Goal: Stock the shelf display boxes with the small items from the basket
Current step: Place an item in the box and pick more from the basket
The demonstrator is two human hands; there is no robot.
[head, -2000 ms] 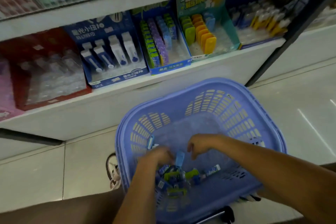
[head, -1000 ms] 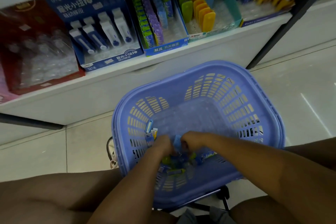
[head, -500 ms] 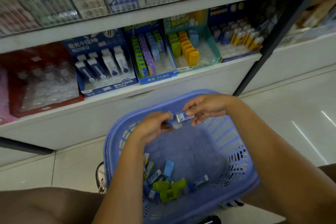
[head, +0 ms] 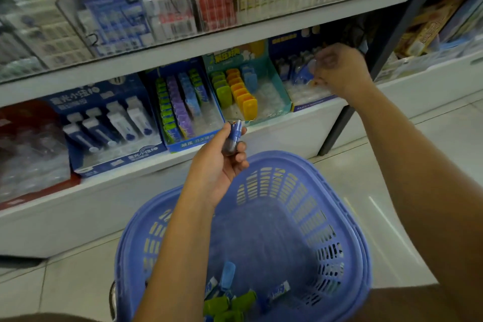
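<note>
Small blue items [head: 233,136] poke up out of the left hand [head: 217,162], fingers curled round them above the basket [head: 350,219]; how many is hard to tell. The right hand [head: 337,70] is up at the dark blue display box [head: 311,104] on the far right, pinching a blurred blue piece [head: 303,76]. In the basket's near corner lie green and blue items [head: 230,300], partly cut off by the frame edge.

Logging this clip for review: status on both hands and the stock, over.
Left hand grips a small blue item above the basket. Right hand holds a second blue item at the far-right display box. Nothing in the way.
</note>
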